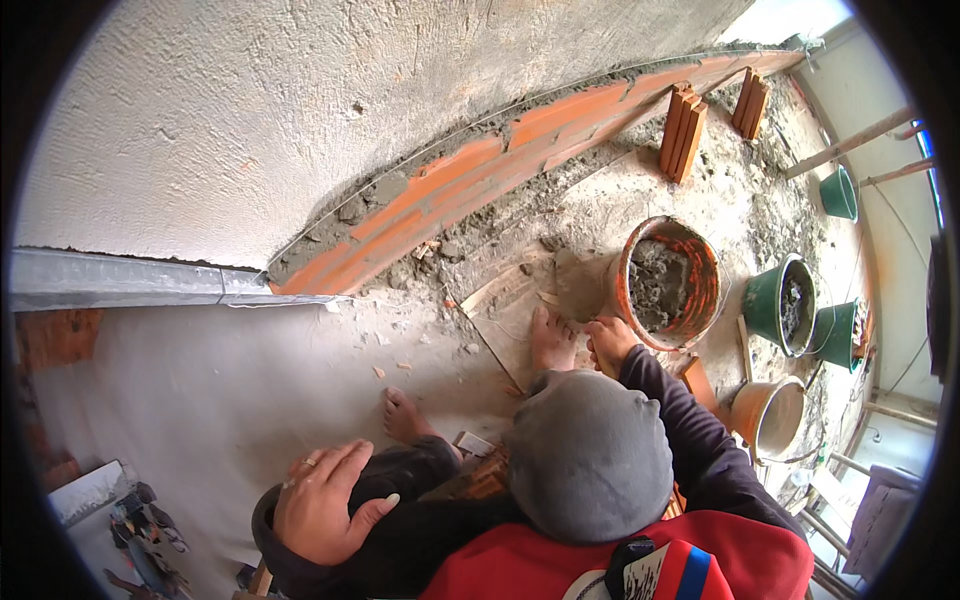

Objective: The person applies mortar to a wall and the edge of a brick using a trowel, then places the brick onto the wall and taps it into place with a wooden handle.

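Note:
My left hand lies palm down over a dark sleeve or trouser leg, its fingers stretched out, the thumb apart and a ring on one finger. Nothing shows in it. Beside the near rim of an orange-smeared bucket, my right hand has its fingers curled; what they hold, if anything, is hidden. Grey wet mortar partly fills that bucket. One bare foot is close to the right hand, and another bare foot is nearer the left. A rounded grey cloth shape blocks the view between my arms.
A low orange brick wall, with mortar along its top and a string line, runs beside a rough plastered wall. Bricks stand in stacks at the far right. Green buckets and a pale bucket stand right of the mortar bucket.

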A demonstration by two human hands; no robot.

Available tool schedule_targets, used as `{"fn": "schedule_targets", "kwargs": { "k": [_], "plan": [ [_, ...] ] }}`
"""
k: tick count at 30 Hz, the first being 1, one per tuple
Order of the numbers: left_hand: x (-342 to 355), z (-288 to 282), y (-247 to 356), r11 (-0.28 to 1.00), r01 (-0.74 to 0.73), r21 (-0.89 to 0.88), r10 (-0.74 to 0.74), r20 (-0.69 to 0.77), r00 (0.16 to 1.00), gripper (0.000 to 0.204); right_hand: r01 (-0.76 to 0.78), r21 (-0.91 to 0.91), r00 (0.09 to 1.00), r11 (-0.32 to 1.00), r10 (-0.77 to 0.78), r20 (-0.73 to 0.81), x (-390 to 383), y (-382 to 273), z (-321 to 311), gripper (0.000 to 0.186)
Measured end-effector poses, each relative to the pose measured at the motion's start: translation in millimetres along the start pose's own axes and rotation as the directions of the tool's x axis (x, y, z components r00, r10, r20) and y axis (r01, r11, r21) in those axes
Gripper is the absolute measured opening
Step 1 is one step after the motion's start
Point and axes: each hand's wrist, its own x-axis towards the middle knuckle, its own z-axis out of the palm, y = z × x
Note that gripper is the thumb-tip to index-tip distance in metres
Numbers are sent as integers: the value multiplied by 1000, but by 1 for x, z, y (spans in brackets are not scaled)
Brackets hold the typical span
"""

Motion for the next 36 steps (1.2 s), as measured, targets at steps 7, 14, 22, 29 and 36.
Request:
{"fn": "schedule_targets", "kwargs": {
  "k": [7,14,22,29,36],
  "plan": [
    [2,-1,1,998,21,52,-22,13,1000,62,-32,98,991,995,18,135,11,-5,3,24],
    [3,1,-1,999,14,40,-14,-5,1000,61,-13,287,982,958,-42,186,45,-1,18,31],
    [4,-1,0,999,22,35,-22,7,1000,60,81,288,990,954,-111,87,68,-4,30,34],
    [4,0,1,1000,25,15,-25,5,1000,59,85,102,991,991,-95,98,-1,-2,3,31],
    [4,-1,6,999,35,-10,-35,18,999,59,194,263,964,945,-234,126,-103,-10,-63,25]
  ]
}}
